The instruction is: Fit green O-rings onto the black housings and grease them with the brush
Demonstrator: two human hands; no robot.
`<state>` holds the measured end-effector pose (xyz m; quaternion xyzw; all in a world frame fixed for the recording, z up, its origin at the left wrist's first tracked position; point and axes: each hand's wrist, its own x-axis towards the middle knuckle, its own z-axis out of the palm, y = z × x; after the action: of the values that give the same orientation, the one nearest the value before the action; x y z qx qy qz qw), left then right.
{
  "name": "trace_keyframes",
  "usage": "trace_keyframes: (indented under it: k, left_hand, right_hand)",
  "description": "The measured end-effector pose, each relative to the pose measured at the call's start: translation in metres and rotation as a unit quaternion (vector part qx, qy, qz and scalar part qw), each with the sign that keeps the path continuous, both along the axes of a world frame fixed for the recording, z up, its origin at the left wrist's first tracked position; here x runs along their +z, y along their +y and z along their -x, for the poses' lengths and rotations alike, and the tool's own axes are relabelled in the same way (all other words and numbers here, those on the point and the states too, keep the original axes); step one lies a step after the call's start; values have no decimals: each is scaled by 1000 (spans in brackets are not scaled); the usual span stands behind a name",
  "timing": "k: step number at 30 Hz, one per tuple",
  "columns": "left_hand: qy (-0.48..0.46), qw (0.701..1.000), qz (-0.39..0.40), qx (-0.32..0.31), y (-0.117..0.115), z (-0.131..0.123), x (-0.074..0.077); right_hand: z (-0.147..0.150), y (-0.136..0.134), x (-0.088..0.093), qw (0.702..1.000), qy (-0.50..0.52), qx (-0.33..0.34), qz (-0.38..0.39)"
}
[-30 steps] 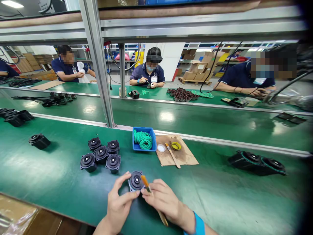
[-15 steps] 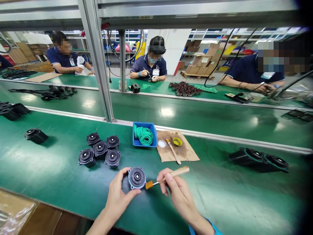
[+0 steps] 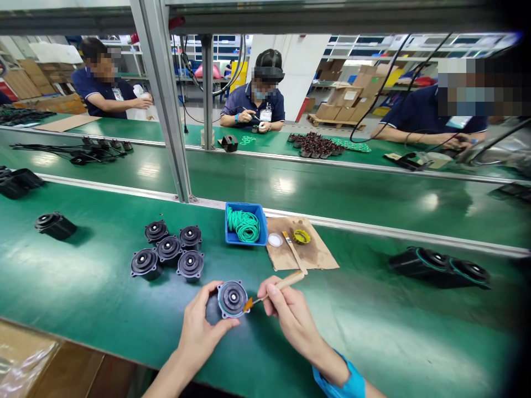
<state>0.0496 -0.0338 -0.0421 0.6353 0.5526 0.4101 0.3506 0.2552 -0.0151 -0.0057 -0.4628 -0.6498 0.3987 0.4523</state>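
Note:
A round black part with small lugs on its rim is gripped between the thumb and fingers of my left hand. My right hand holds a brush by its pale wooden handle, and the orange bristles touch the part's right edge. Left of my hands stand several similar black parts in a cluster. Beyond the held part, a blue bin contains green rings. Beside it, a stained cardboard sheet bears a second brush, a yellow ring-shaped container and a white disc.
Two joined black parts lie on the green bench at right. A single part and more parts are at left. A metal post rises behind the bench. Three people sit at the far bench, near dark red parts.
My right hand has moved slightly left, bringing the bristles onto the held part's edge. The view has shifted a little. The person at far left has raised a hand.

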Motion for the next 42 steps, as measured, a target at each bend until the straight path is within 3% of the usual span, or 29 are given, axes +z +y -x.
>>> trace_keyframes:
  k: [6, 13, 18, 22, 29, 31, 34, 36, 39, 42]
  left_hand:
    - [-7, 1000, -7, -12, -1, -1, 3]
    - [2, 995, -82, -56, -2, 2, 5]
    - [31, 987, -140, -79, -4, 4, 4]
    - [56, 977, -175, -104, -4, 4, 8]
    - [100, 958, -239, -119, -6, 2, 18]
    - [120, 954, -255, -105, -8, 1, 18]
    - [141, 948, -275, -69, -9, 0, 20]
    - [152, 944, -289, -49, -11, -1, 21]
    - [165, 937, -306, -32, -13, -2, 24]
    - [169, 934, -313, -25, -14, -2, 25]
  right_hand:
    - [-4, 11, 7, 995, -66, -4, -72]
    - [-10, 18, 18, 983, -100, 31, -148]
    - [-18, 22, 34, 962, -118, 155, -193]
    - [-21, 25, 51, 943, -133, 253, -172]
    - [-14, 24, 69, 900, -147, 354, -208]
    - [-12, 19, 70, 911, -132, 330, -208]
    - [-10, 9, 67, 952, -88, 187, -225]
    - [-7, 3, 63, 957, -71, 100, -264]
    - [0, -4, 57, 946, -74, 67, -308]
    - [8, -12, 50, 952, -66, 72, -291]
